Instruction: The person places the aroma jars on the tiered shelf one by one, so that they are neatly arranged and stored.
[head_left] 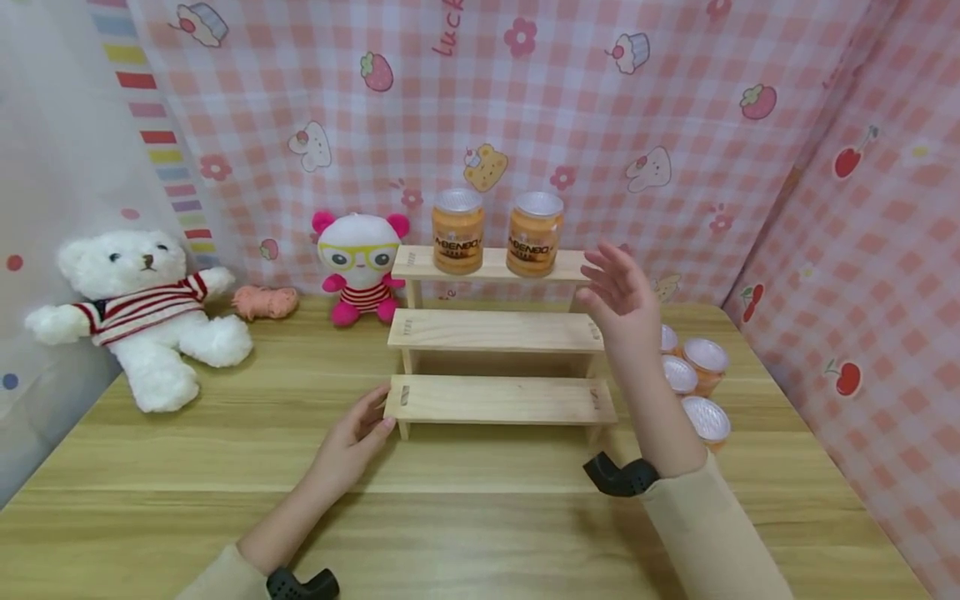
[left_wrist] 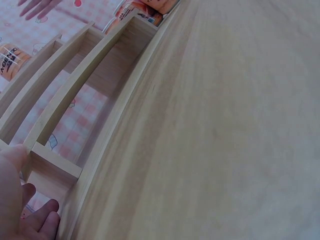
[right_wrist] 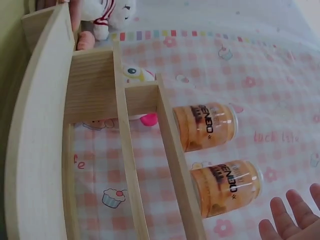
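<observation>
A three-tier wooden display stand [head_left: 501, 398] is on the table. Two clear jars with orange contents, a left jar [head_left: 458, 233] and a right jar [head_left: 535, 236], stand upright on its top tier. My left hand [head_left: 348, 446] holds the left end of the bottom tier, the thumb on the front corner and the fingers by the side support. Beside the top tier's right end, my right hand [head_left: 624, 304] is raised, fingers spread and nothing in them. In the right wrist view its fingertips [right_wrist: 285, 217] are apart from the nearer jar [right_wrist: 227, 187].
Several more jars [head_left: 706, 358] with silvery lids stand right of the stand, partly behind my right forearm. A white teddy bear [head_left: 150, 304], a pink yarn bundle [head_left: 265, 302] and a plush panda with yellow glasses [head_left: 360, 265] are at the left. A checked curtain [head_left: 480, 100] hangs behind.
</observation>
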